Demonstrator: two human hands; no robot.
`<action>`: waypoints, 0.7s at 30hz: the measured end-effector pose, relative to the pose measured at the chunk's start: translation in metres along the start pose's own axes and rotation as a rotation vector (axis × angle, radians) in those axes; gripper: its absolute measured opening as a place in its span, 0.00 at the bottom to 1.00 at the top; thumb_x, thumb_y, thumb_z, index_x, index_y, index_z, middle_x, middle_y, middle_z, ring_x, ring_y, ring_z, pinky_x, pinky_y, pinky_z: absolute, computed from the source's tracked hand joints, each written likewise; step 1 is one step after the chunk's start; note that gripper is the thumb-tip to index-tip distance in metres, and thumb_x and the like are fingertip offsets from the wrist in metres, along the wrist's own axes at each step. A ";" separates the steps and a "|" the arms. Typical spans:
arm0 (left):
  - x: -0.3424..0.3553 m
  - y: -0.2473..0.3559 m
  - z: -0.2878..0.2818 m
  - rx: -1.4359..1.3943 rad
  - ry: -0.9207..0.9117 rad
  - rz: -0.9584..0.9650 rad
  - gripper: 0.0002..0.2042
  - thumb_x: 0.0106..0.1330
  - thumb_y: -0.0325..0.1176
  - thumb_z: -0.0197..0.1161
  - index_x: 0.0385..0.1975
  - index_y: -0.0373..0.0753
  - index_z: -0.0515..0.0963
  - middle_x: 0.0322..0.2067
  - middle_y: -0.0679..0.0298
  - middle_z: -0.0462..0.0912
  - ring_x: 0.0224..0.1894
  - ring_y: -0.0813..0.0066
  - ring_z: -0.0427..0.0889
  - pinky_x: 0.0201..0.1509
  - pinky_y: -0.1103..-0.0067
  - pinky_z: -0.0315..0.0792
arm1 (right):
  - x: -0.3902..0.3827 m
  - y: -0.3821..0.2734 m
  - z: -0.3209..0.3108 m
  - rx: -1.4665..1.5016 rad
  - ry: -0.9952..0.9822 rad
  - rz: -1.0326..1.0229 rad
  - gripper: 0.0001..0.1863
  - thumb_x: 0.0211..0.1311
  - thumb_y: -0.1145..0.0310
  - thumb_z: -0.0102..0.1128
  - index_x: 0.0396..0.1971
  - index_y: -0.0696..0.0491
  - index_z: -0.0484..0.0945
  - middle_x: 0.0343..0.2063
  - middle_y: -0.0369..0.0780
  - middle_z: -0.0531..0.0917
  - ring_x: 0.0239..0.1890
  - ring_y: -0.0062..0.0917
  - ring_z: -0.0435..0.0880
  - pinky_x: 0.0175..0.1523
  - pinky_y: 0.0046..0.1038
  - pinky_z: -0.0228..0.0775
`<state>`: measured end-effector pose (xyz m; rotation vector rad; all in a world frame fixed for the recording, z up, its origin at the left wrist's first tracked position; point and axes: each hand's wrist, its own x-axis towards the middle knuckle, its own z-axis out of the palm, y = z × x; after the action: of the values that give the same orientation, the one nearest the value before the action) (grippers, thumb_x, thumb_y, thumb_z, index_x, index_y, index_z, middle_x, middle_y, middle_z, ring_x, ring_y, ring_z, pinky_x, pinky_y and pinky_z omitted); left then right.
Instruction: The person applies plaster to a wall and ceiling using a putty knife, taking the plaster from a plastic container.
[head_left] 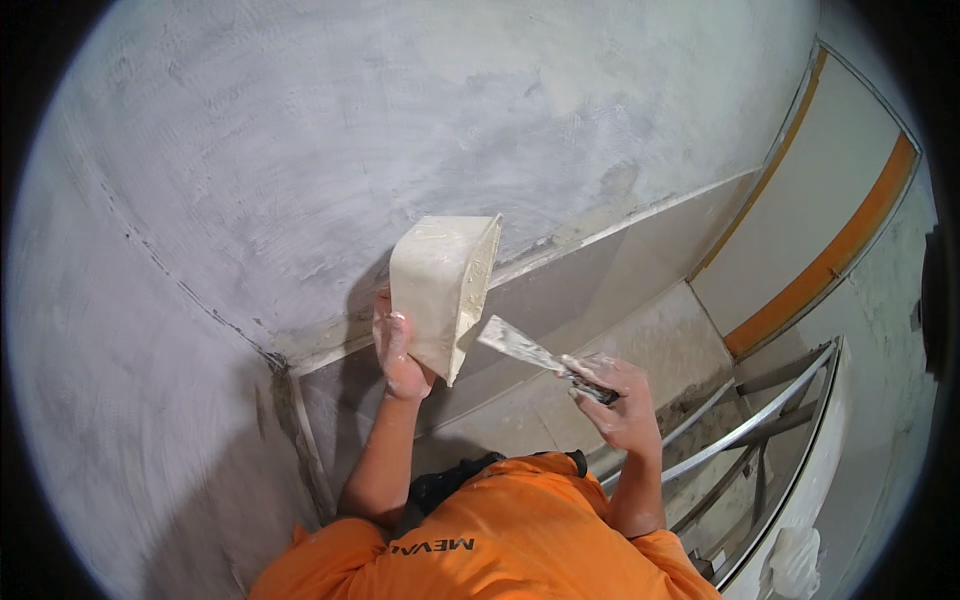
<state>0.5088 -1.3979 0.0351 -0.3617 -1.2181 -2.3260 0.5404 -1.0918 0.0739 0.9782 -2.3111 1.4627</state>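
Observation:
My left hand [399, 352] grips a cream plastic tub [432, 285] from its left side and base, thumb pressed on the outer wall. Tipped over, the tub has its open mouth toward the right, and smears of pale plaster show along the inner edge. In my right hand [622, 402] is a putty knife [520, 345], fingers wrapped round its dark handle. Its plaster-coated blade points up and left, a short gap away from the tub's rim. White plaster dust marks the fingers of both hands.
A grey plastered wall [330, 130] rises ahead, meeting another wall [130, 330] at a rough corner on the left. Below runs a pale skirting strip. To the right are a white door with orange edging [810, 200], a metal frame [750, 430] and a crumpled plastic bag [795, 562].

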 end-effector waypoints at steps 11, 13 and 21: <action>0.015 -0.036 0.065 0.154 0.238 -0.402 0.17 0.75 0.44 0.57 0.53 0.39 0.72 0.47 0.63 0.79 0.50 0.68 0.80 0.54 0.69 0.77 | -0.013 0.001 -0.010 -0.022 -0.233 0.217 0.22 0.50 0.77 0.64 0.49 0.57 0.83 0.35 0.51 0.83 0.36 0.45 0.81 0.42 0.34 0.75; 0.019 -0.054 0.071 0.176 0.343 -0.656 0.18 0.71 0.47 0.63 0.50 0.43 0.70 0.42 0.64 0.79 0.45 0.72 0.79 0.47 0.70 0.75 | -0.019 0.011 -0.017 0.047 -0.245 0.285 0.24 0.51 0.77 0.63 0.52 0.57 0.82 0.34 0.51 0.83 0.32 0.44 0.79 0.41 0.33 0.73; 0.014 -0.126 0.042 0.110 0.407 -1.185 0.28 0.69 0.49 0.65 0.61 0.39 0.67 0.58 0.53 0.74 0.57 0.52 0.77 0.55 0.49 0.73 | -0.036 0.035 -0.011 0.099 -0.159 0.404 0.20 0.53 0.74 0.62 0.48 0.58 0.82 0.24 0.53 0.76 0.22 0.33 0.69 0.33 0.34 0.68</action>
<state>0.4304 -1.3063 -0.0228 1.1228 -1.5400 -2.9481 0.5427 -1.0574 0.0354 0.6983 -2.6930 1.7156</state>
